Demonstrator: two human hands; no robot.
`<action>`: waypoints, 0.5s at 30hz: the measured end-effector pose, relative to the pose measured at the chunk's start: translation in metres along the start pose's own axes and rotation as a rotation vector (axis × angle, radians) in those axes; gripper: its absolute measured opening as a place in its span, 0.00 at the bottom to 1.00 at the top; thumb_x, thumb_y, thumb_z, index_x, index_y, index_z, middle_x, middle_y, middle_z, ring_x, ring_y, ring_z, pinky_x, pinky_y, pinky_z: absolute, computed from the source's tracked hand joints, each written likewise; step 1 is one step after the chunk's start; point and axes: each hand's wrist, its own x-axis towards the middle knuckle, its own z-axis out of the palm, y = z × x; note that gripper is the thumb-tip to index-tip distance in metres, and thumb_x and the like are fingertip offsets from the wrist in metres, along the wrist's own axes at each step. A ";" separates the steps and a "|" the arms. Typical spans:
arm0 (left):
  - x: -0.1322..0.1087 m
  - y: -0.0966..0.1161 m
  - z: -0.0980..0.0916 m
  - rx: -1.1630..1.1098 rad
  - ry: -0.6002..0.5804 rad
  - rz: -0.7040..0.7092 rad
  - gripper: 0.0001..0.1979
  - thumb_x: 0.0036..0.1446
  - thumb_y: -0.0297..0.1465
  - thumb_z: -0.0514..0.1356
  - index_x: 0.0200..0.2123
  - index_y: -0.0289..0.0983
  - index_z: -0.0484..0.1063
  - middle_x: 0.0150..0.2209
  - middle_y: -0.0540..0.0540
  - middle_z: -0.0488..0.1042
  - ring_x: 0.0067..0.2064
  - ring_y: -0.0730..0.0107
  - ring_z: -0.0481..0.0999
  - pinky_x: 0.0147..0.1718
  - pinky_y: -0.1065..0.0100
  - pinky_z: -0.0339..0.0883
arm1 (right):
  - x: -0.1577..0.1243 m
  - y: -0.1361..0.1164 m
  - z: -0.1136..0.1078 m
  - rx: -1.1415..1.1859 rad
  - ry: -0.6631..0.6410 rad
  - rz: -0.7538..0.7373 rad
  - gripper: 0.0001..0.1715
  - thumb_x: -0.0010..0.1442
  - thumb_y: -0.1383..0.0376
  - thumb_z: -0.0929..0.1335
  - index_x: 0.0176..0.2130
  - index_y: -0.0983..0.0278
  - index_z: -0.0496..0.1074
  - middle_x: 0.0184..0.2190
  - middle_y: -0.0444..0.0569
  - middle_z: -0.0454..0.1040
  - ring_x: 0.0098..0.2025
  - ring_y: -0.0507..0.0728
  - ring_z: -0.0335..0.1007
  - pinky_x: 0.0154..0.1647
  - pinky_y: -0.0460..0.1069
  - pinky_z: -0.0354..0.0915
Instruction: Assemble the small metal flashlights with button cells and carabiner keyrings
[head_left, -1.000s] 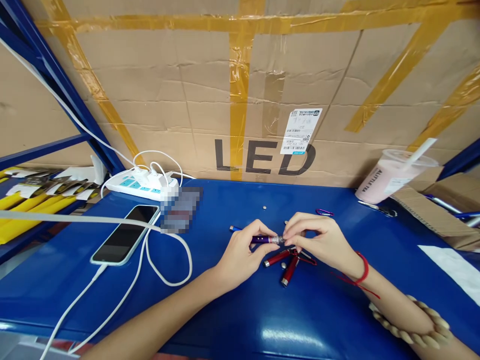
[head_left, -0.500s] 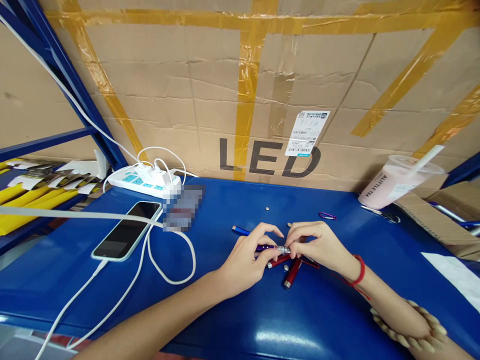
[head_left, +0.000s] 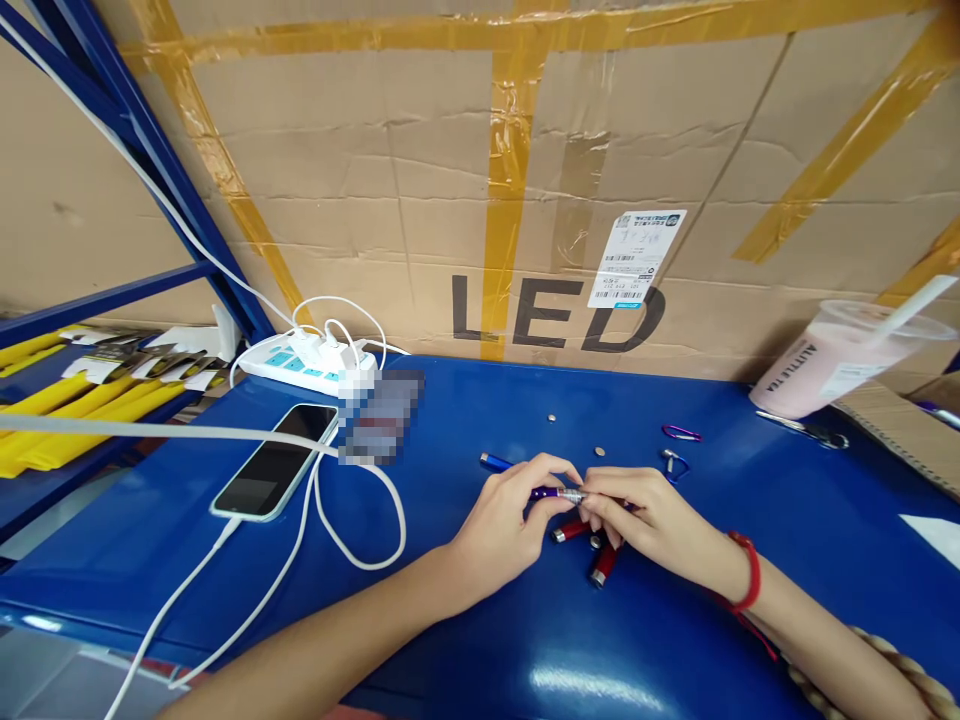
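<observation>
My left hand [head_left: 517, 515] is closed around a small purple flashlight [head_left: 543, 493], a slim metal tube whose silver end points right. At that silver end, the fingers of my right hand [head_left: 637, 505] are pinched together; whether a tiny part sits between them is hidden. Below the hands lie a red tube [head_left: 570, 531] and another red tube [head_left: 601, 570], both with silver ends and partly covered by my right hand. A button cell [head_left: 595, 542] lies between them. Behind my left hand a blue tube [head_left: 496, 461] sticks out.
Two more button cells, one farther back [head_left: 551, 418] and one nearer [head_left: 599, 451], lie beyond the hands. A purple carabiner [head_left: 682, 433] and a blue carabiner [head_left: 676, 466] are to the right. A drink cup [head_left: 817, 365], phone [head_left: 274, 465], power strip [head_left: 300, 366] and loose white cable [head_left: 401, 520] surround the area.
The view has shifted, so the scene sits farther right. My right hand has lowered over the red tubes and its fingers have closed in at the silver end. The blue carabiner now shows.
</observation>
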 end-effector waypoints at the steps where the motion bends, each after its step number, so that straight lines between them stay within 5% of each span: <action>1: 0.000 0.000 0.000 0.016 0.003 0.018 0.10 0.59 0.25 0.53 0.42 0.40 0.69 0.37 0.49 0.77 0.42 0.67 0.76 0.45 0.69 0.64 | 0.000 -0.002 0.001 0.026 0.002 0.023 0.23 0.65 0.58 0.57 0.23 0.64 0.67 0.20 0.46 0.69 0.19 0.49 0.65 0.21 0.43 0.62; 6: 0.001 -0.001 0.000 0.139 0.029 0.060 0.14 0.59 0.24 0.54 0.44 0.42 0.73 0.42 0.50 0.78 0.41 0.66 0.73 0.45 0.68 0.64 | 0.001 -0.008 0.006 0.169 0.014 0.134 0.26 0.63 0.52 0.59 0.21 0.64 0.64 0.16 0.45 0.68 0.16 0.49 0.64 0.17 0.43 0.61; 15: 0.004 0.004 -0.001 0.065 0.069 -0.013 0.13 0.58 0.28 0.56 0.43 0.40 0.77 0.33 0.47 0.80 0.31 0.66 0.70 0.34 0.67 0.64 | 0.000 -0.011 0.002 0.263 0.037 0.171 0.27 0.63 0.50 0.59 0.22 0.64 0.64 0.13 0.43 0.66 0.14 0.48 0.64 0.17 0.43 0.61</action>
